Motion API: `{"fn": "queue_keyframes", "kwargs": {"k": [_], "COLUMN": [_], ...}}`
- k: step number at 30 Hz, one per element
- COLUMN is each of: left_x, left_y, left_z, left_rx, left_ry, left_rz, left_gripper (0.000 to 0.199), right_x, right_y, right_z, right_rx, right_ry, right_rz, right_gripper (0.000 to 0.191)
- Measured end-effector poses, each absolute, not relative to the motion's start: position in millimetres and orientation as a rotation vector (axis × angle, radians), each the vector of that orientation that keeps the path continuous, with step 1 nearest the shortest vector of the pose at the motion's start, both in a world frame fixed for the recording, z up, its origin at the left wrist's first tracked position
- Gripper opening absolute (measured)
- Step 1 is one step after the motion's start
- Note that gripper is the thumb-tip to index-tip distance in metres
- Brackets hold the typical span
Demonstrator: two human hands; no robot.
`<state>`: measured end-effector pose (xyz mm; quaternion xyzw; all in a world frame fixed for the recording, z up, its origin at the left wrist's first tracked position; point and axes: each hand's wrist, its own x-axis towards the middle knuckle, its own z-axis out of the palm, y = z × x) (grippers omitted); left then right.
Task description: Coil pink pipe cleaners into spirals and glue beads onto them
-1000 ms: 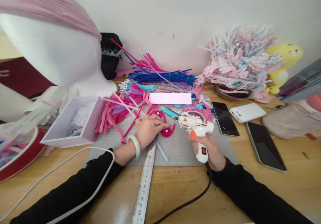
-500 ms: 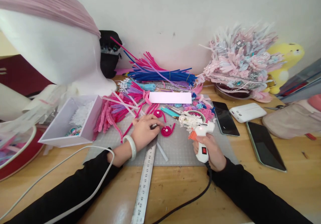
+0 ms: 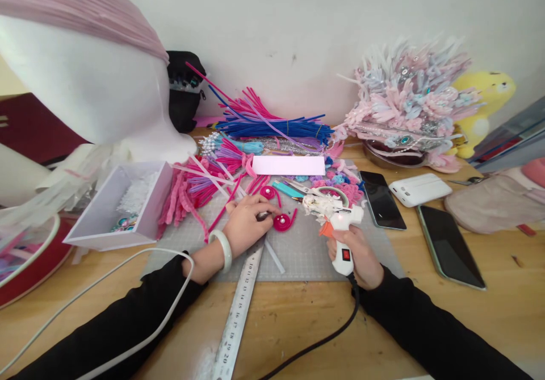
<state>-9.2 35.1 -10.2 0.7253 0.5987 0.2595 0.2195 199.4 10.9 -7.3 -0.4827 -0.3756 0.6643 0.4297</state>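
Note:
My left hand (image 3: 249,221), with a pale bangle at the wrist, is closed over the upper end of a metal ruler (image 3: 238,312). Its fingertips reach the edge of a coiled magenta pipe cleaner (image 3: 281,222) with a small pearly centre. Just beyond lies a second magenta coil (image 3: 268,192). In my right hand (image 3: 360,255) is a white hot glue gun (image 3: 344,226), its nozzle end crusted with glue and pointing left. The fingers wrap round its handle by the orange trigger. A translucent glue stick (image 3: 275,257) rests beside the ruler on the grey cutting mat (image 3: 306,261).
Pipe cleaner bundles (image 3: 272,127) and scissors (image 3: 334,192) lie behind. A white box (image 3: 147,221) of beads stands left, near a white mannequin head (image 3: 106,96). Phones (image 3: 451,246), a power bank (image 3: 419,190) and a fluffy headpiece (image 3: 409,107) are right. The gun's black cord (image 3: 315,343) crosses the table.
The near end of the ruler has swung to the left, while its far end stays under my left hand. My right hand and the glue gun have hardly moved.

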Motion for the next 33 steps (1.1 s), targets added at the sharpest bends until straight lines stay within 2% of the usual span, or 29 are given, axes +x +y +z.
{"fn": "queue_keyframes", "kwargs": {"k": [18,24,28,31,33], "left_x": [-7,-10,-16,-23,-33], "left_y": [34,33,28,25,26], "left_z": [-8,-10,-5,7,20], "left_rx": [2.104,2.094,2.383,2.754,2.795], "left_ry": [1.643,1.700,1.724,1.814,2.026], "left_rz": [0.662,0.720,0.699,0.528,0.402], "left_gripper": [0.023,0.023,0.024,0.028,0.029], "right_x": [201,200,200,199,199], "right_y": [11,11,11,11,11], "right_z": [-9,-9,-11,-11,-10], "right_rx": [-1.222,-1.208,-1.202,-1.211,-1.235], "right_ry": [-0.942,-0.915,-0.909,-0.915,-0.924], "right_rz": [1.653,1.662,1.657,1.648,1.619], "right_gripper": [0.015,0.020,0.022,0.024,0.026]}}
